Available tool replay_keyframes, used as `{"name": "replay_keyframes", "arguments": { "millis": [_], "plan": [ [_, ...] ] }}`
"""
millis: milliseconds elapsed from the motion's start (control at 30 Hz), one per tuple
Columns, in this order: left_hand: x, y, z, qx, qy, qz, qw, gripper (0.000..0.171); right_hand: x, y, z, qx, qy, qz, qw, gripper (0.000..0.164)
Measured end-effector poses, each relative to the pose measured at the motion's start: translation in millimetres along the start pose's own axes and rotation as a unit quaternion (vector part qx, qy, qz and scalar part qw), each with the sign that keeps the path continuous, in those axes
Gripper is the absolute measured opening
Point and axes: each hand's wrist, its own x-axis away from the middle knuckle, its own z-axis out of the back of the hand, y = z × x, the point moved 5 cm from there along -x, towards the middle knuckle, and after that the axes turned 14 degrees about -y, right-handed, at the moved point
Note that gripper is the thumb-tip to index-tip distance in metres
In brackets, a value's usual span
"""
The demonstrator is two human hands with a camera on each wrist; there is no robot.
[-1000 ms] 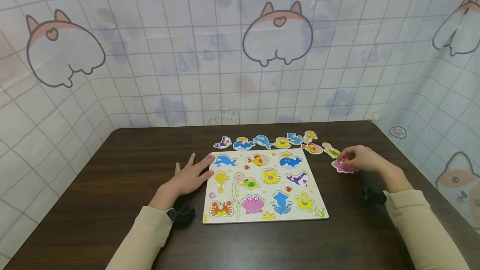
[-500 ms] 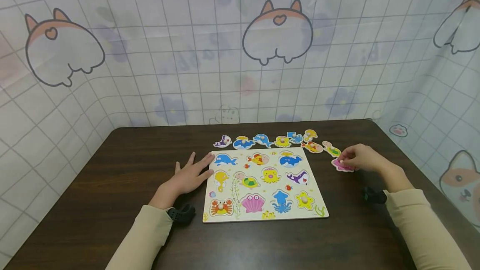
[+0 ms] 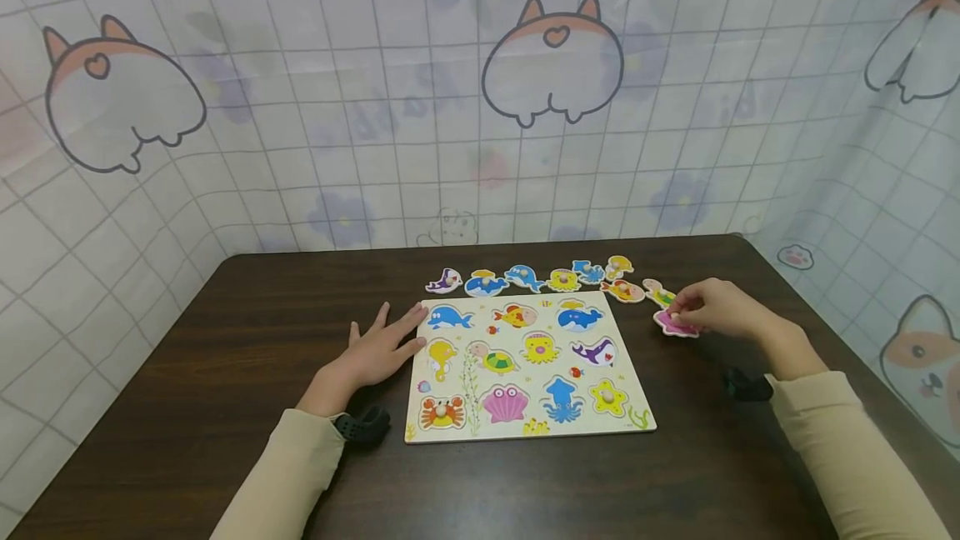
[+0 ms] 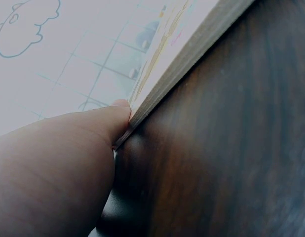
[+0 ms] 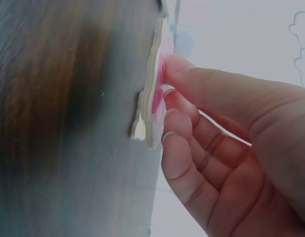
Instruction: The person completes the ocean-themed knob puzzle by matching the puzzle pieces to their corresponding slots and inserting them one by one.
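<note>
My right hand [image 3: 716, 307] pinches a pink shell puzzle piece [image 3: 672, 324] between thumb and fingers, right of the board. In the right wrist view, that shell piece [image 5: 157, 89] stands off the dark tabletop, with another piece [image 5: 138, 126] behind it. My left hand [image 3: 371, 361] lies with fingers spread and straight, its fingertips at the left edge of the puzzle board [image 3: 525, 432]. Up close, the left thumb [image 4: 120, 111] touches the board's side. A crab piece [image 3: 442, 412] and a yellow starfish piece [image 3: 608, 397] sit in the board; the pink shell picture [image 3: 505, 403] shows no knob.
Several knobbed sea-animal pieces line the board's far edge, among them a purple whale [image 3: 444, 280], a yellow octopus [image 3: 563, 280] and an orange fish [image 3: 622, 291]. A turtle piece [image 3: 658, 293] lies just beyond my right hand. Patterned cloth [image 3: 375, 148] hangs behind the table [image 3: 225, 407].
My right hand has raised the pink shell piece and shifted it slightly left, so that it now overlaps the turtle piece in the head view. The left hand has stayed at the board.
</note>
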Motion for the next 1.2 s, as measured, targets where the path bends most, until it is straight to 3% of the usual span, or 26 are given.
{"name": "replay_keyframes", "arguments": {
  "millis": [567, 1000, 1200],
  "plan": [
    [0.7, -0.3, -0.8, 0.001, -0.01, 0.007, 0.9999, 0.064, -13.3, -46.4, -5.9, 0.053, -0.006, 0.046, 0.998, 0.008],
    [1.4, 0.3, 0.0, -0.001, -0.003, 0.004, 1.0, 0.063, -23.5, -93.9, -26.1, 0.051, -0.046, 0.087, 0.994, 0.009],
    [0.1, 0.5, 0.2, 0.003, -0.004, 0.004, 1.0, 0.062, -25.6, -115.0, -34.0, 0.096, -0.038, 0.106, 0.989, 0.006]
  ]
}}
